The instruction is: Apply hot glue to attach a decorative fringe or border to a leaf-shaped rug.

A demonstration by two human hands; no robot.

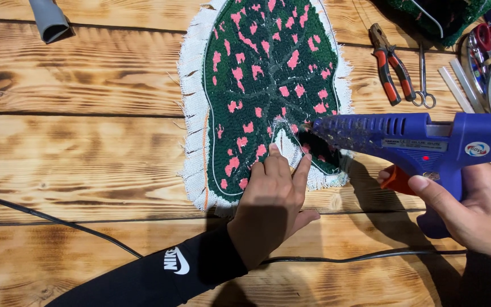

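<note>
Right hand [478,210] has the blue glue gun [421,142] gripped around the handle, index finger resting on the orange trigger [396,181], nozzle tip sitting right at the notch of the leaf-shaped tufted piece [268,91]. That piece lies flat on the wooden surface [86,153], green pile with pink spots up, white fringed backing cloth showing round the edge. Left hand [271,202] is flat and open, holding nothing, fingers [274,156] pressing the cloth down just beside the nozzle, a shiny bit of glue between them. To do this well, I'd say: keep trigger pressure light and even so the bead stays thin, keep the tip low against the backing rather than over the pile, and press only behind the bead, not into it. The pressing fingertips look very near the hot tip; that's the burn risk. Cord [58,219] runs across the surface under the left forearm, so watch it doesn't drag the gun. Pliers [390,62], small scissors [424,79] and spare glue sticks [456,85] sit well apart at upper right, not in the way.
</note>
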